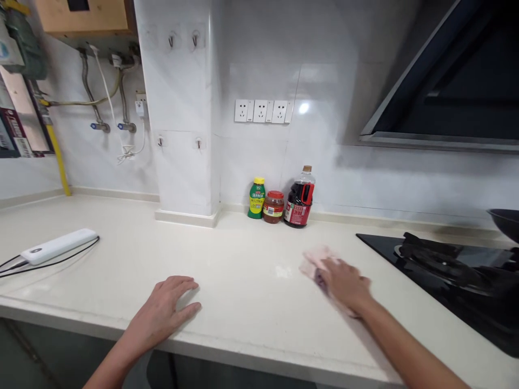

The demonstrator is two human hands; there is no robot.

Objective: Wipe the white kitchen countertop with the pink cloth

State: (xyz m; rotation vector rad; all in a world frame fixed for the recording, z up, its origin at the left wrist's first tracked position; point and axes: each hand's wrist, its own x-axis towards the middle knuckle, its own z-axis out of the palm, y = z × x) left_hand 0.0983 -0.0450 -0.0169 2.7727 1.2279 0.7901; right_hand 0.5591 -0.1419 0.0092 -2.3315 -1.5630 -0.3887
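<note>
My right hand (346, 281) presses a pale pink cloth (317, 258) onto the white countertop (243, 281), to the left of the gas stove. Motion blurs the cloth, and part of it is hidden under the palm. My left hand (164, 308) is by the counter's front edge, thumb and fingers apart, with nothing in it. Beyond the cloth, against the wall, stand a green bottle with a yellow cap (257, 199), a red-lidded jar (273, 207) and a large dark sauce bottle with a red handle (299, 199).
A black gas stove (446, 270) fills the right side, under a dark range hood (454, 81); a pan (505, 222) shows at the edge. On the left lies a white power bank-like device (60, 246) with black cables. A wall pillar (182, 178) juts onto the counter.
</note>
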